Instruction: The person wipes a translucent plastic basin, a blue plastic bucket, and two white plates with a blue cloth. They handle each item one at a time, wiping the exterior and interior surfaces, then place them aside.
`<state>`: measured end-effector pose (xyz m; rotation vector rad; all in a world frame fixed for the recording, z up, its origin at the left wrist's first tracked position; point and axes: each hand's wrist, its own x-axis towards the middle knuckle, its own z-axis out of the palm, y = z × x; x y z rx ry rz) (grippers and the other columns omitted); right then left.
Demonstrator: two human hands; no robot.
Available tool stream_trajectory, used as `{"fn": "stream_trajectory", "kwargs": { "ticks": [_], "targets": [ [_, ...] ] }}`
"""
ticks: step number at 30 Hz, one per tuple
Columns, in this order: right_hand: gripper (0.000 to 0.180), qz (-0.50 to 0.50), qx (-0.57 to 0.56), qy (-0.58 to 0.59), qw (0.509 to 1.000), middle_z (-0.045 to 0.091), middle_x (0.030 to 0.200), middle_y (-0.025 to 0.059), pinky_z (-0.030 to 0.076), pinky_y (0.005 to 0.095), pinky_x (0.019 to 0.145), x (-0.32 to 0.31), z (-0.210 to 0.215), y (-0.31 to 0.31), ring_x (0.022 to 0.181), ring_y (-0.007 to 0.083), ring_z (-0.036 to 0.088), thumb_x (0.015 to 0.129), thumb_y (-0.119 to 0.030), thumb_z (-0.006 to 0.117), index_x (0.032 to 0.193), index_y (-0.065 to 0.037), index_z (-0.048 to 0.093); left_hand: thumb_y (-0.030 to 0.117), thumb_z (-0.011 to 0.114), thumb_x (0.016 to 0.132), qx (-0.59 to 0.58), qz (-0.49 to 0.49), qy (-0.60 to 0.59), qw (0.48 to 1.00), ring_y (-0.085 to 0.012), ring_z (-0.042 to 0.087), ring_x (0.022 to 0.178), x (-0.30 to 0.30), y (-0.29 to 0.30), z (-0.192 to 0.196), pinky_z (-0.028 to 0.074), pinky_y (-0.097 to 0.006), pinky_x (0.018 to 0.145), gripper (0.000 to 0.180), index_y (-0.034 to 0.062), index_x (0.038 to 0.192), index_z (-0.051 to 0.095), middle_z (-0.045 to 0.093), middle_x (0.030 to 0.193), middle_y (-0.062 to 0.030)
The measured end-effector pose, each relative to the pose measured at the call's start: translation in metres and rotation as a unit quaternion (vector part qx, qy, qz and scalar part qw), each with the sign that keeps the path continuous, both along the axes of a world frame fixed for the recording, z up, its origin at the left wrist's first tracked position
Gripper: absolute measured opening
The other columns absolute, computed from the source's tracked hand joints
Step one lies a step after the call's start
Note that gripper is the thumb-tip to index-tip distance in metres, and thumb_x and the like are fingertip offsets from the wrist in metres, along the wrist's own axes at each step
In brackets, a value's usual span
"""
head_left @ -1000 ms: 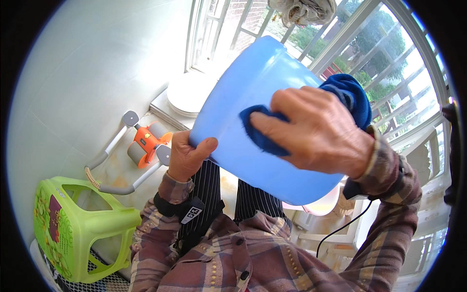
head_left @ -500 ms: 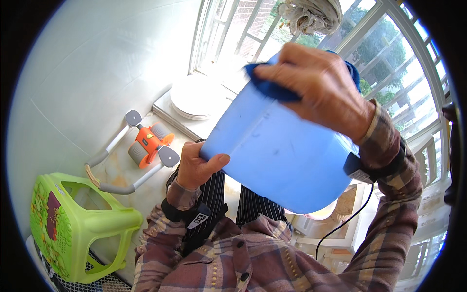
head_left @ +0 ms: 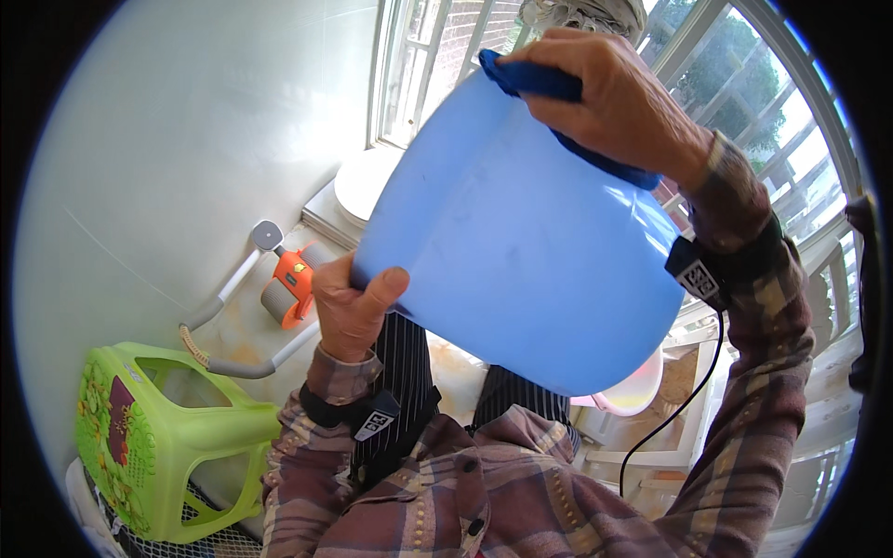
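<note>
A large light-blue plastic piece [head_left: 530, 251] with rounded corners and a few dark marks is held up before me, tilted; its exact kind is unclear. My left hand [head_left: 352, 302] grips its lower left edge, thumb on the near face. At its upper edge, my right hand [head_left: 609, 98] has its fingers closed on a dark blue cloth [head_left: 549, 82]. The cloth lies against the plastic, and a fold of it hangs along the edge below my palm. The far side of the plastic piece is hidden.
A green plastic stool [head_left: 177, 437] stands at the lower left. Near the wall is an orange-and-grey ab roller [head_left: 295, 284]. A white round thing [head_left: 358, 186] sits on a ledge below the barred window [head_left: 726, 84]. A pinkish basin [head_left: 637, 386] shows behind the plastic piece.
The plastic piece has come up and closer, turning slightly. My right hand with the cloth has moved upward along its edge; my left hand has shifted slightly left, keeping its grip.
</note>
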<state>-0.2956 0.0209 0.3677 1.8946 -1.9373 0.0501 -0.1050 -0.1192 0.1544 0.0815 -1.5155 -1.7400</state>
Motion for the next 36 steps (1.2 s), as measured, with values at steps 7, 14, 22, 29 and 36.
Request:
{"fn": "stream_trajectory", "kwargs": {
  "ticks": [7,14,22,29,36],
  "targets": [
    [0.039,-0.077,-0.101,-0.130,0.983,0.070,0.093,0.0174,0.059,0.0352,0.069,-0.036,-0.041,-0.010,0.070,0.0288,0.070,0.091,-0.032,0.057,0.112,-0.001,0.067,0.028,0.075,0.083,-0.072,-0.037,-0.104,0.991,-0.0058,0.054,0.056,0.016,-0.010,0.045,0.044,-0.021,0.052,0.035,-0.0057,0.084,0.066,0.060,0.062,-0.0016],
    [0.043,-0.202,-0.073,-0.403,0.890,0.069,0.079,0.0198,0.057,0.0322,0.059,-0.039,-0.151,0.034,0.062,0.0283,0.069,0.087,-0.034,0.059,0.100,0.006,0.070,0.025,0.073,0.084,-0.160,-0.018,-0.243,0.957,-0.0074,0.059,0.058,0.013,0.015,0.023,0.047,-0.022,0.053,0.031,-0.0049,0.089,0.068,0.064,0.065,-0.0036],
    [0.030,-0.121,-0.154,-0.473,0.859,0.054,0.051,0.0166,0.048,0.0334,0.046,-0.001,-0.231,0.048,0.042,0.0220,0.053,0.078,-0.020,0.062,0.069,0.008,0.065,0.026,0.072,0.086,-0.187,0.035,-0.297,0.936,-0.0059,0.049,0.056,0.001,0.049,-0.035,0.041,-0.024,0.050,0.030,-0.0030,0.083,0.066,0.056,0.064,0.0013],
    [0.032,-0.149,-0.047,-0.798,0.581,0.066,0.077,0.0068,0.051,0.0245,0.063,0.036,-0.258,0.092,0.067,0.0103,0.060,0.081,-0.023,0.064,0.094,0.006,0.069,0.029,0.074,0.081,-0.427,0.055,-0.318,0.845,-0.0246,0.051,0.046,-0.003,0.058,-0.078,0.041,-0.035,0.045,0.034,0.0025,0.068,0.058,0.054,0.053,-0.0087],
    [0.026,-0.143,-0.126,-0.900,0.393,0.063,0.072,0.0099,0.052,0.0242,0.061,0.008,-0.260,0.153,0.062,0.0140,0.060,0.082,-0.020,0.064,0.093,0.004,0.066,0.036,0.074,0.078,-0.625,-0.057,-0.197,0.753,-0.0204,0.052,0.048,-0.005,0.060,-0.082,0.039,-0.032,0.047,0.037,0.0119,0.062,0.050,0.048,0.050,-0.0018]
  ]
}}
